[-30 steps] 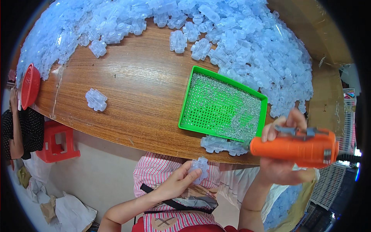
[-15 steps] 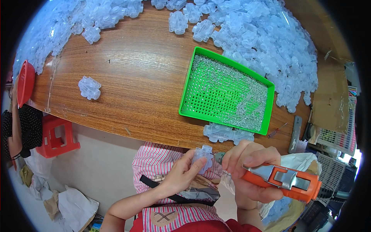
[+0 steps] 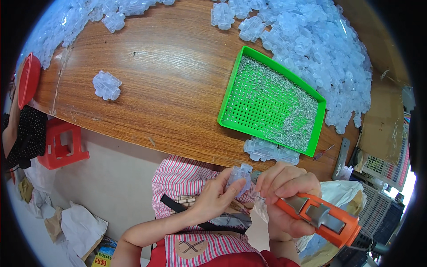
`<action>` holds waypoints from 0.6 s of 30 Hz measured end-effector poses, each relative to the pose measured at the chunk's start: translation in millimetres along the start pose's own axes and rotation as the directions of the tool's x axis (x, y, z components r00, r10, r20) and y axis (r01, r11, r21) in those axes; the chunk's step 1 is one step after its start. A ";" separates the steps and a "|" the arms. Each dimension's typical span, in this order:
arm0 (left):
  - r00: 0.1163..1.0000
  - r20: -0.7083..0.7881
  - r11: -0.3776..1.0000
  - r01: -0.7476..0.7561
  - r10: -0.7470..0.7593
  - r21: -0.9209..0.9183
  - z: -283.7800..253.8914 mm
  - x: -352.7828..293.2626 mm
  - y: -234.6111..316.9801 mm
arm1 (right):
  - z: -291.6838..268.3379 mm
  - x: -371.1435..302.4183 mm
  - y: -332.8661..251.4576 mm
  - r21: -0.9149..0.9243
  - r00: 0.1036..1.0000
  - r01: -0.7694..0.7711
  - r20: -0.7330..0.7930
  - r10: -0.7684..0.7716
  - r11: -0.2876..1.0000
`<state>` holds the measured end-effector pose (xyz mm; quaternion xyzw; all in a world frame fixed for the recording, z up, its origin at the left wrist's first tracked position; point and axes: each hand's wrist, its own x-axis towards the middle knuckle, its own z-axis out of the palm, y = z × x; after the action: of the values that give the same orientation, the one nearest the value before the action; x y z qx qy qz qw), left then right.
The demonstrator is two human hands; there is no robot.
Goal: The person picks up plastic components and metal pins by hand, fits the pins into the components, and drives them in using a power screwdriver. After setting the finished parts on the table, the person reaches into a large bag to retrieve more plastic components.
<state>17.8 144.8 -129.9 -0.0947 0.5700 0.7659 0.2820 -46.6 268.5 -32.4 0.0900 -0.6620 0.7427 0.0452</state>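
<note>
My left hand [image 3: 218, 196] is closed around a small clear plastic part [image 3: 239, 176], thumb and fingers pinching it in front of my striped shirt [image 3: 187, 178], just below the near edge of the wooden tabletop [image 3: 155, 84]. My right hand [image 3: 284, 196] is clenched around an orange electric screwdriver [image 3: 318, 216], its body running down and to the right while its tip end points toward the part, right beside my left fingertips; whether the tip touches the plastic I cannot tell, since my fingers hide it. On the tabletop ahead of me sits a green perforated tray [image 3: 231, 84], set at a slant, with small silvery screws [image 3: 284, 111] strewn over its floor, thicker toward its right side. Just beside the tray's near edge lie a few clear plastic parts [image 3: 269, 151] of the same kind, touching one another. A big heap of such clear parts [image 3: 320, 49] fills the far right of the tabletop and wraps round the tray's far corner, and another heap [image 3: 66, 26] spreads over the far left. One single clear part [image 3: 106, 85] lies alone on bare wood, well apart from the tray. At the left end of the tabletop a red bowl [image 3: 27, 79] stands on its rim, and below it on the floor is a red plastic stool [image 3: 62, 144]. Another person's dark dotted sleeve [image 3: 22, 133] shows at the left rim. A dark flat tool [image 3: 341, 152] lies near the tabletop's right corner, beside a piece of brown cardboard [image 3: 380, 124].
</note>
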 end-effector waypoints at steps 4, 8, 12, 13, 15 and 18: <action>0.998 -0.027 0.999 -0.050 0.049 -0.019 0.5 -0.2 -2.9 | 2.8 1.8 5.7 -0.029 0.996 0.071 0.051 -0.070 0.997; 0.998 -0.031 0.997 -0.060 0.062 0.047 -0.2 -0.3 -8.2 | 2.2 -0.2 8.2 -0.042 0.995 0.040 0.096 -0.036 0.998; 0.998 -0.035 0.996 -0.052 0.055 0.077 3.6 -2.3 0.8 | -0.9 3.2 -1.2 -0.089 0.997 -0.002 0.080 0.009 0.996; 0.999 -0.037 0.997 -0.029 0.032 0.072 6.1 -3.3 4.6 | -2.7 7.5 -14.3 -0.041 0.997 -0.048 0.051 0.050 0.998; 1.000 -0.009 0.999 0.025 -0.025 0.028 4.7 -5.6 5.1 | -6.7 14.7 -25.0 0.209 0.995 0.095 -0.053 -0.086 0.973; 0.998 0.036 0.996 -0.046 0.043 0.082 -6.0 -10.9 -6.9 | -22.0 15.4 -35.5 0.093 0.988 0.140 -0.076 -0.133 0.986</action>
<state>29.4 137.1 -132.4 -0.0568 0.5984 0.7492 0.2783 -56.7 293.8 2.8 0.1117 -0.6150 0.7721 0.1145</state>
